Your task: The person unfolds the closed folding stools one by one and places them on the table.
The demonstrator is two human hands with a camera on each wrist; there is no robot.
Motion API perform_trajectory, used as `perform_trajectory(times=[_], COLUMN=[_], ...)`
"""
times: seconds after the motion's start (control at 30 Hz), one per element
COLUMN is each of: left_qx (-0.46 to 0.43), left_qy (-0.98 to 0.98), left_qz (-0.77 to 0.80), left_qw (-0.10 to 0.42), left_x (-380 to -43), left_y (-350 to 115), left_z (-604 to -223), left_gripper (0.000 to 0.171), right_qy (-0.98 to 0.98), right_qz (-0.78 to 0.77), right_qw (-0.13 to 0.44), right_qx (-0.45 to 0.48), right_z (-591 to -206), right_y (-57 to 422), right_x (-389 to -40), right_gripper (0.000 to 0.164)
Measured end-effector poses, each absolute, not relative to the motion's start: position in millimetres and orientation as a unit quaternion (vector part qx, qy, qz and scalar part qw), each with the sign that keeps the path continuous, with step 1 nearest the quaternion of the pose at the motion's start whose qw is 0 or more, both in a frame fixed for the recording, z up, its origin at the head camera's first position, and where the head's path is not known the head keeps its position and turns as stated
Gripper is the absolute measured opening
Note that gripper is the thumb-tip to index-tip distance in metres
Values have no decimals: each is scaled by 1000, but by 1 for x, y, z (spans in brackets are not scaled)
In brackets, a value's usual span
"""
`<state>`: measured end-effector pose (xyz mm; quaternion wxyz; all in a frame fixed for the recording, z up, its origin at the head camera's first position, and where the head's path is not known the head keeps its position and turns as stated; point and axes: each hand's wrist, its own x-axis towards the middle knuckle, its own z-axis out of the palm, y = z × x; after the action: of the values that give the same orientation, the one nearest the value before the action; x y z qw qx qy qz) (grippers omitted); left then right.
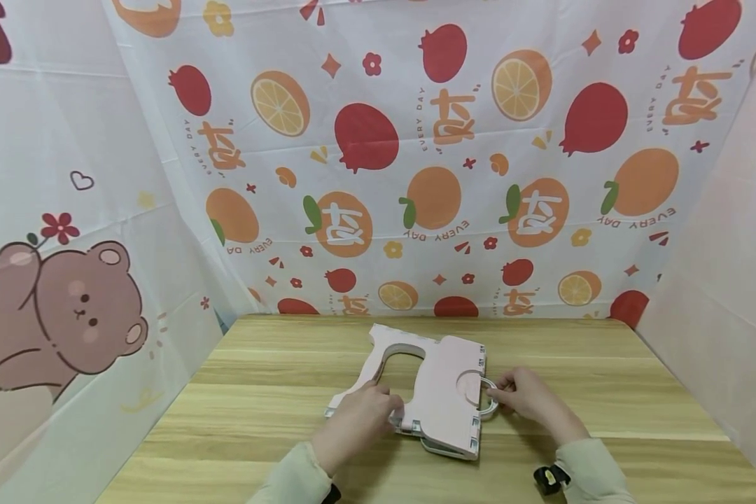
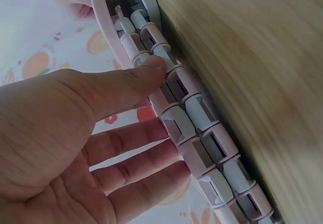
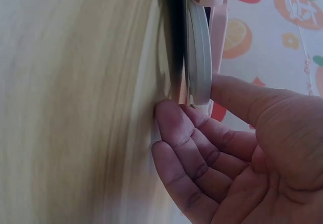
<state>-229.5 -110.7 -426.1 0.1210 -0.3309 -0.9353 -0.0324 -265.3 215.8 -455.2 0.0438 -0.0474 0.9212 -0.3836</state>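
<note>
I see the left hand (image 1: 360, 420), fingers clamped on the pink folding stool (image 1: 444, 406). The right hand's (image 1: 526, 395) fingers pinch its white handle (image 3: 202, 57).

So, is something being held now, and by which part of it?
Yes, the pink plastic piece: the left grip pinches its hinged edge, the right grip its pale ring handle.

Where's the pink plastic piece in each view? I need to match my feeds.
Head: the pink plastic piece is just below and right of centre, between the left hand and right hand.
Left wrist: its segmented edge slants from upper left of centre to lower right.
Right wrist: seen edge-on, top, right of centre.
Shared landmark: wooden tabletop, low in head, right in left wrist, left in right wrist.
</note>
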Motion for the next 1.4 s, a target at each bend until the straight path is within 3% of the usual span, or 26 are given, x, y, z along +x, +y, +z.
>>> perform_trajectory(times=[0.67,1.4], left_qx=[-334,-325], left_qy=[-936,-939], left_qz=[-6,-28], left_qw=[109,111], left_x=[-228,-227], left_y=[-77,-63], left_z=[-429,-434], left_gripper=[22,26], right_qy=[924,900], right_qz=[-375,-405], right_qw=[58,115], right_qx=[-52,-115], right_z=[-452,-456], right_y=[256,293], right_x=[-264,-266], right_gripper=[17,30])
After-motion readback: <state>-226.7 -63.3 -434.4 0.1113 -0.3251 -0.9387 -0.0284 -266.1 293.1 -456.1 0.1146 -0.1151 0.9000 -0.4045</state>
